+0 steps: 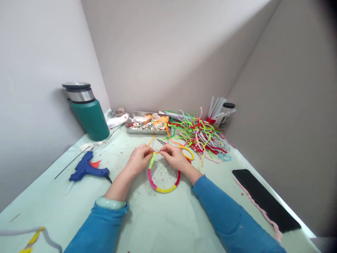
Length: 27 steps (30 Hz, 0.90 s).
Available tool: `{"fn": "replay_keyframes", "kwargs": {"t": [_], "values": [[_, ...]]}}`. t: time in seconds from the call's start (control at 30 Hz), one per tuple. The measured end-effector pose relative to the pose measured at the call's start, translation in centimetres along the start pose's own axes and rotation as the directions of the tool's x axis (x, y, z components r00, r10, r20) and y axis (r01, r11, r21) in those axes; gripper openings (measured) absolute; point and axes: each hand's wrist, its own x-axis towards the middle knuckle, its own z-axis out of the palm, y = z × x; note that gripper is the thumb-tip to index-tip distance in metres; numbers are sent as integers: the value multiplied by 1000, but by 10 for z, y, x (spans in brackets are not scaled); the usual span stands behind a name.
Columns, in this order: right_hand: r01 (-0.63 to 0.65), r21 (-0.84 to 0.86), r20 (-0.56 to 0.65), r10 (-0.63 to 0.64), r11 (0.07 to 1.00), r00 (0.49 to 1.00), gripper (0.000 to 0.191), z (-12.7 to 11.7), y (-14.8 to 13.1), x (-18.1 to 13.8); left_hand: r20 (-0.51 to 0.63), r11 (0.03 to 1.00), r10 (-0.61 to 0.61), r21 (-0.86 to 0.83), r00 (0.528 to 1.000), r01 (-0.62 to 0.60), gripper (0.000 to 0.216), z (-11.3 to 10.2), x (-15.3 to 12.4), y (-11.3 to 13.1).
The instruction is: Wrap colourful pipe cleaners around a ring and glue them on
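Head view: left grip on orange strand, scissors in right grip.

On our bench
Left of our left grip, glue gun and bottle; behind, the tray; behind our right grip, pipe cleaners.

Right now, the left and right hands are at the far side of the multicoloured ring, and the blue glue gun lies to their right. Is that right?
No: the blue glue gun lies to their left, as the head view shows. The left hand and right hand are at the far side of the multicoloured ring.
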Motion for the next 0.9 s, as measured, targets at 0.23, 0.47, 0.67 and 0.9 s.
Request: {"fn": "replay_keyframes", "kwargs": {"t": [0.23, 0.47, 0.67, 0.9], "values": [[7, -13, 80, -6, 1000, 997, 13, 1, -3, -1, -33, 996, 76, -38, 997, -77, 14, 1, -1, -2], [21, 60, 203, -33, 998, 979, 13, 1, -7, -3, 19, 995, 20, -99, 1000, -18, 15, -2, 0, 4], [-53, 176, 212, 15, 983, 977, 17, -1, -10, -2, 104, 909, -203, -349, 974, 227, 24, -2, 1, 11], [-131, 209, 104, 111, 969, 988, 16, -1, -5, 2, 52, 848, -263, -464, 963, 257, 45, -3, 1, 11]]}}
